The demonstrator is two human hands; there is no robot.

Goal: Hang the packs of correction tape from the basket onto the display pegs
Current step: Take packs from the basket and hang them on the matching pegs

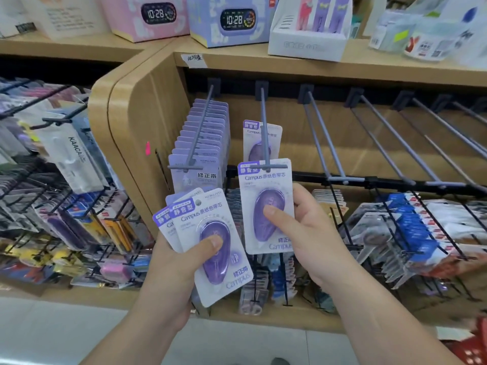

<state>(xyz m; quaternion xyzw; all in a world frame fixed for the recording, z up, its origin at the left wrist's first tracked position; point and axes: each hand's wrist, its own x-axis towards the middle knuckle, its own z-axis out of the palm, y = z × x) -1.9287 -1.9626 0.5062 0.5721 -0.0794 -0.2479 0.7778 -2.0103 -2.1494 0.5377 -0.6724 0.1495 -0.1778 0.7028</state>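
My right hand (pixel 297 225) pinches one purple correction tape pack (pixel 266 206), thumb on its blister, with the pack's top at the tip of the second grey peg (pixel 264 127). One pack (pixel 261 139) hangs further back on that peg. My left hand (pixel 189 256) grips a fanned stack of correction tape packs (pixel 208 243), thumb on the front blister. The first peg (pixel 200 130) to the left carries a full row of purple packs (pixel 203 143). The red basket (pixel 471 349) shows at the bottom right corner.
Several bare grey pegs (pixel 395 138) run to the right along the wooden display. Black wire racks with stationery stand at the left (pixel 66 206) and lower right (pixel 411 233). Boxed clocks (pixel 226 19) sit on the shelf above.
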